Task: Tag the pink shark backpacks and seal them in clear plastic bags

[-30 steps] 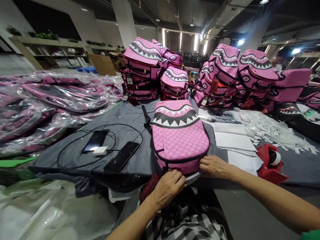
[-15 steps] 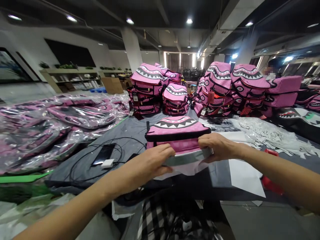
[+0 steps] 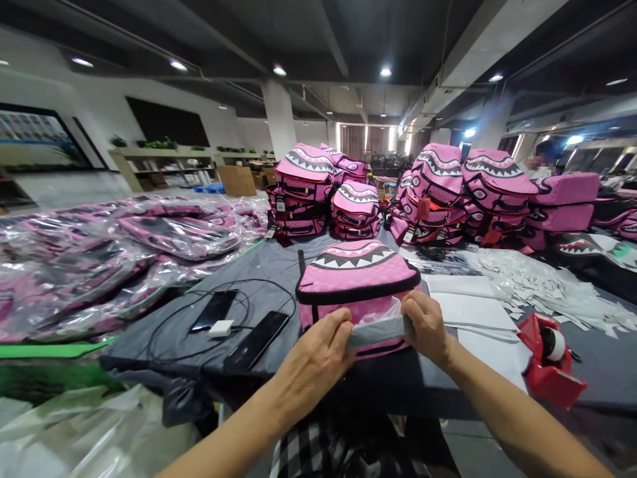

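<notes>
A pink backpack (image 3: 358,282) with a shark-mouth print and black trim lies on the grey-covered table in front of me. Between my hands, at its near side, stretches a thin, translucent grey-white plastic sheet (image 3: 379,330), gathered into a band. My left hand (image 3: 323,348) pinches the left end of the sheet, its fingers closed. At the right end, my right hand (image 3: 428,325) is closed on the sheet too. The lower front of the backpack is partly hidden behind the sheet and my hands.
Two phones, one (image 3: 256,340) nearer me, lie left with a white charger (image 3: 220,328) and black cable. At right are white papers (image 3: 472,311), a red tape dispenser (image 3: 550,358) and white scraps (image 3: 537,282). Stacked pink backpacks (image 3: 304,176) stand behind; plastic-wrapped ones (image 3: 179,236) lie left.
The sheet has risen and is bunched into a narrower band, with my hands closer together. My view has shifted, so the near phone and the whole tape dispenser now show.
</notes>
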